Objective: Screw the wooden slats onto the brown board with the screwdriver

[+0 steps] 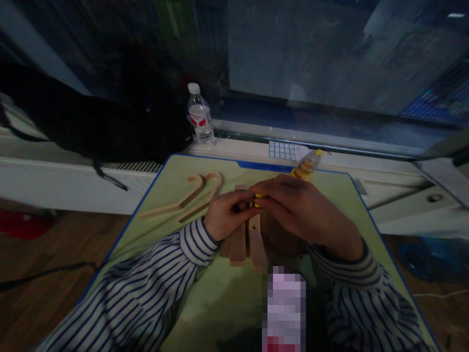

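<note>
My right hand (304, 210) is closed in a pinch around a small yellow-and-black handle (258, 196); most of it is hidden by my fingers. My left hand (227, 212) meets it from the other side, thumb and fingertips pressed together near the handle's end. What those fingertips hold is too small to make out. Below both hands are a light wooden strip (238, 247) and a second wooden strip (258, 247), which has a small dark hole. They lie side by side over a darker brown wooden block (280, 239).
Two cane-shaped wooden pieces (190, 195) lie on the left of the blue-edged table (220, 308). A water bottle (201, 117) stands on the sill beside a black bag (110, 122). A yellow-capped bottle (308, 165) leans at the far edge. A pixelated patch covers the front.
</note>
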Demonstrator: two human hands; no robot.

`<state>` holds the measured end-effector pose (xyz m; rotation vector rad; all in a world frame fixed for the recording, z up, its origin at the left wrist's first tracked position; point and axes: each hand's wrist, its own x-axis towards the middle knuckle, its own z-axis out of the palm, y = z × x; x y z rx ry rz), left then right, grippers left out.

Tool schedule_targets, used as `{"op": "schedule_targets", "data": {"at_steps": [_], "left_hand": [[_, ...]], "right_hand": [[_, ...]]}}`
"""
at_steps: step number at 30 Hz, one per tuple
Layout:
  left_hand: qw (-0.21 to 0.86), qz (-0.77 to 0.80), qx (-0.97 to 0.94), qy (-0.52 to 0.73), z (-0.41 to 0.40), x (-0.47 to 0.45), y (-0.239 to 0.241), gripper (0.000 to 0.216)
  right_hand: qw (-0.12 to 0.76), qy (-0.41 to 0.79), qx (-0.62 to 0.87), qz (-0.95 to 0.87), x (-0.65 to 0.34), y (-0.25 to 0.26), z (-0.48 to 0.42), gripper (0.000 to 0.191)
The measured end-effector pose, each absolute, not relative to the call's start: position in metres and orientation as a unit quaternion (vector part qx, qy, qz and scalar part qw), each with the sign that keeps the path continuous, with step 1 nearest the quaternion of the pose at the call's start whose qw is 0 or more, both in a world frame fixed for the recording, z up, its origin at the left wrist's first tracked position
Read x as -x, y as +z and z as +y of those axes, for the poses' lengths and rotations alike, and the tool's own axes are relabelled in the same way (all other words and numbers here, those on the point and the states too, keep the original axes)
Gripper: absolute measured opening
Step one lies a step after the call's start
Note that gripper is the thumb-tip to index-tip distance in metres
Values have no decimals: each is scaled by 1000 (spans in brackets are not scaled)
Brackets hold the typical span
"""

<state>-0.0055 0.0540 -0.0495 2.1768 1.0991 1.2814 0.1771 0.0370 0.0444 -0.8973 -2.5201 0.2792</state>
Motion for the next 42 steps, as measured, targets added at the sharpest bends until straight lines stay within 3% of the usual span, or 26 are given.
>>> {"op": "schedule_targets", "data": {"at_steps": [14,35,42], "left_hand": [[307,352,-702,537,53,-3,-69,36],[331,358,-707,512,53,-2,-68,25],[249,371,-747,492,52,2,-64,23]], "right_hand": [[209,73,327,-919,-176,44,36,20],[211,30,361,-908,-170,43,37,17],[206,38,367,-906,-168,43,34,21]]}}
